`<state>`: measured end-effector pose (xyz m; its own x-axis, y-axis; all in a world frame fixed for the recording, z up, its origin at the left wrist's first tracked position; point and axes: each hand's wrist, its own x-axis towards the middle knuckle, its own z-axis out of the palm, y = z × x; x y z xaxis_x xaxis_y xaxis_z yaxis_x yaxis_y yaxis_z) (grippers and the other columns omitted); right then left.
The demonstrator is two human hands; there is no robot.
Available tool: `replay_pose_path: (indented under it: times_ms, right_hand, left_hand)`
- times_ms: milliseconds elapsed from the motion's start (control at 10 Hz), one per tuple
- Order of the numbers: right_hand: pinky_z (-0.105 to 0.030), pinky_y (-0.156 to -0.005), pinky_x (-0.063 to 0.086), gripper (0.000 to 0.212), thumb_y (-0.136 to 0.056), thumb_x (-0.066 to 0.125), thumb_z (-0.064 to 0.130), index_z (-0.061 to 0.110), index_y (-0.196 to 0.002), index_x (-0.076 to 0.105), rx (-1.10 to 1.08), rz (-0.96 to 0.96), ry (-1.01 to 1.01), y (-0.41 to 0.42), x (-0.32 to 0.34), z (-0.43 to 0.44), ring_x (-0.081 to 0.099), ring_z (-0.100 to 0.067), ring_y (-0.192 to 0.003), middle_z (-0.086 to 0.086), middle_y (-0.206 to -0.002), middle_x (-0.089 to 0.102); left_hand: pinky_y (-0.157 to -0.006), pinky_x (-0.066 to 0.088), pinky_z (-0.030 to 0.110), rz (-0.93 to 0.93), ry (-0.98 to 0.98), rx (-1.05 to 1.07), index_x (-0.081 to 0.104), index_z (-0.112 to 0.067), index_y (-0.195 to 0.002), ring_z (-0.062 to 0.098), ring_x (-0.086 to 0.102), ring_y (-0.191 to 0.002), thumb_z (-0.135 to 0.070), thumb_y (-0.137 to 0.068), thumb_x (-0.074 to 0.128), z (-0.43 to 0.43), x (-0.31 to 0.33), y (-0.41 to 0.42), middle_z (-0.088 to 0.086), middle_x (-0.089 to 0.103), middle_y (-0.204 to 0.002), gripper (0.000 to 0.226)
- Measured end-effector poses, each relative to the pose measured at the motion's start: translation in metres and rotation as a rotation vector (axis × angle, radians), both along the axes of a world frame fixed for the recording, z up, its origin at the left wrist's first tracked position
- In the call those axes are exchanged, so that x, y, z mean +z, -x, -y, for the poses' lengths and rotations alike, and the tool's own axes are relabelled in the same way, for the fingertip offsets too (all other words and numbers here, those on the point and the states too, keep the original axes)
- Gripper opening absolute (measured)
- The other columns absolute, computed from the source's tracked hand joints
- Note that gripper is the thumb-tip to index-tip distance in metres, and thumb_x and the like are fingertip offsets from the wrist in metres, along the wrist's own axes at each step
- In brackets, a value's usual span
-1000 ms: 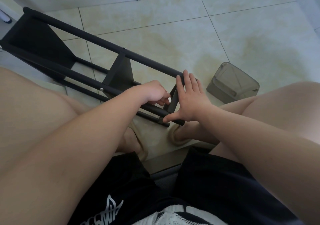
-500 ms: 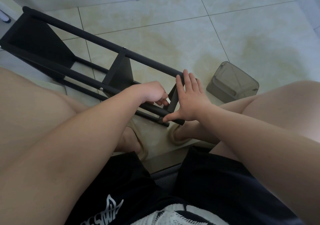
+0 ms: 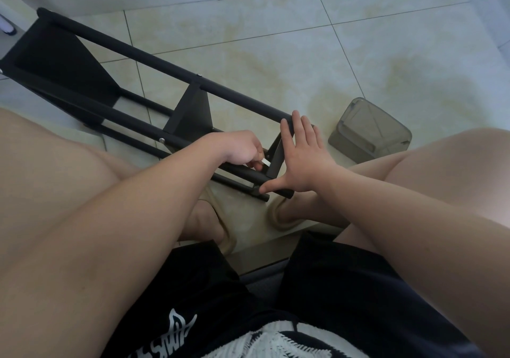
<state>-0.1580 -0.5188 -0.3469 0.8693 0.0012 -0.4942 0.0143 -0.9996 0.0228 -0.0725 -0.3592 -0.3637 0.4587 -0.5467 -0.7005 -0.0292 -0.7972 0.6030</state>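
A black metal rack frame (image 3: 143,54) of round bars and triangular shelf plates lies on its side across the tiled floor in front of me. My right hand (image 3: 305,162) presses flat against its near end, fingers straight, thumb on the lower bar. My left hand (image 3: 242,149) is curled over a small silver tool (image 3: 265,162), pinching it against the near end plate (image 3: 276,162).
A smoky transparent plastic box (image 3: 369,131) stands on the floor to the right of the frame. My bare knees flank the frame, and my feet in beige slippers (image 3: 281,215) rest just below its near end. Pale floor tiles stretch beyond.
My left hand has shifted slightly and the silver tool now shows under its fingers. My right hand and the frame have stayed put.
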Motion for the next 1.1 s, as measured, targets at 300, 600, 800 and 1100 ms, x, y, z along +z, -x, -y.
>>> replay_pose_path:
  times_ms: [300,600,800,1100]
  right_hand:
    - [-0.049,-0.122,-0.013,0.16,-0.046,0.042,0.106,0.01,-0.157,-0.022,0.008,0.007,0.005,0.0007,0.0009,-0.0008,-0.025,-0.036,-0.152,-0.019,-0.162,-0.032]
    - [-0.049,-0.122,-0.014,0.161,-0.044,0.041,0.106,0.01,-0.157,-0.022,-0.004,0.003,-0.005,0.0011,0.0,-0.0011,-0.026,-0.036,-0.151,-0.019,-0.162,-0.032]
    - [-0.048,-0.121,-0.014,0.162,-0.041,0.037,0.107,0.01,-0.157,-0.022,-0.01,0.006,-0.001,0.003,-0.0009,-0.0015,-0.026,-0.035,-0.152,-0.018,-0.162,-0.032]
    - [-0.049,-0.123,-0.012,0.162,-0.043,0.042,0.106,0.01,-0.157,-0.023,-0.008,-0.017,-0.003,-0.0013,0.0009,0.0009,-0.026,-0.036,-0.152,-0.018,-0.162,-0.033]
  left_hand:
    - [-0.101,0.047,0.042,0.054,-0.057,-0.144,0.07,-0.023,-0.082,0.021,0.064,-0.104,-0.017,-0.099,0.053,-0.0019,0.0065,0.0008,-0.002,0.073,-0.107,0.024]
    - [-0.073,0.037,0.028,0.087,-0.104,-0.25,0.069,-0.019,-0.097,0.008,0.052,-0.076,-0.019,-0.1,0.055,0.0,0.0083,-0.0003,-0.012,0.059,-0.082,0.015]
    - [-0.077,0.037,0.029,0.08,-0.105,-0.283,0.069,-0.023,-0.096,0.007,0.052,-0.078,-0.022,-0.099,0.057,-0.0006,0.0076,-0.0025,-0.014,0.059,-0.084,0.012]
    - [-0.087,0.046,0.031,0.201,-0.031,-0.155,0.078,-0.02,-0.107,0.011,0.063,-0.089,-0.017,-0.092,0.067,-0.007,0.0048,-0.0076,-0.024,0.061,-0.078,0.018]
